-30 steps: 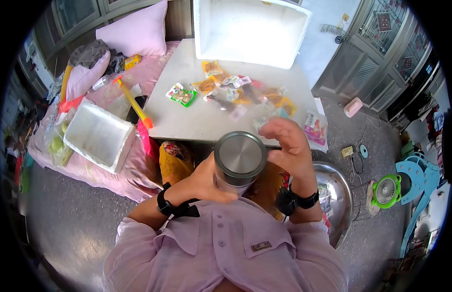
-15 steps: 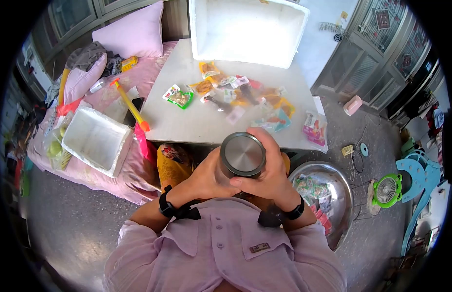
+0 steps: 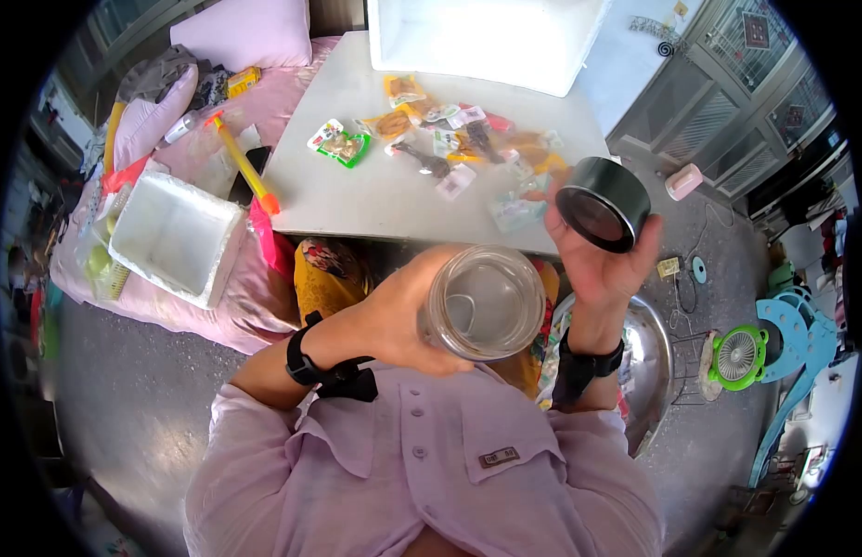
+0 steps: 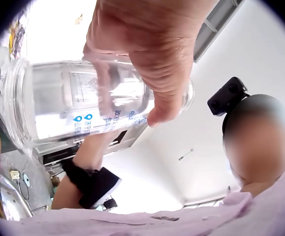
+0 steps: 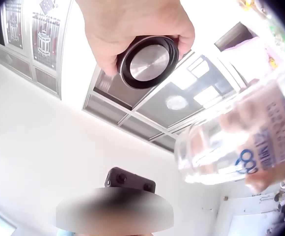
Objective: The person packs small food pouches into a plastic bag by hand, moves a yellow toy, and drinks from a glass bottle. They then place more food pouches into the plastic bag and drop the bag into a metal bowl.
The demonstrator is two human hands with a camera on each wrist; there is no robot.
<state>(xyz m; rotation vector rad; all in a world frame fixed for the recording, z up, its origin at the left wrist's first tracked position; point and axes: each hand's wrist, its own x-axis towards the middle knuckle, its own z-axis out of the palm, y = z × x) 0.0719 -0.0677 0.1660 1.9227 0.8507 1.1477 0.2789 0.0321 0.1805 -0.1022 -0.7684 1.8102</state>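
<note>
A clear jar [image 3: 482,347], its mouth uncovered, is gripped round the side by my left hand [image 3: 403,311] in front of my chest. The left wrist view shows the jar's glassy wall with blue print [image 4: 86,118] and the thumb pressed along it. To the right and a little higher, my right hand [image 3: 593,269] holds the round dark lid [image 3: 605,200], separate from the jar. The lid's metallic disc [image 5: 149,63] shows in the right wrist view, with fingers on either side of its dark rim.
Packaged snacks [image 3: 450,139] lie on the pale table [image 3: 357,206] ahead, before a large white foam box [image 3: 482,46]. By my right side a steel basin [image 3: 649,371] stands, partly hidden by my arm. At left, a smaller foam box [image 3: 176,239] sits on the pink bed [image 3: 259,320].
Half a second ago both hands were round the covered jar. The lid is now off, carried up and right by my right hand, while the left keeps the jar, its mouth tilted toward the head camera.
</note>
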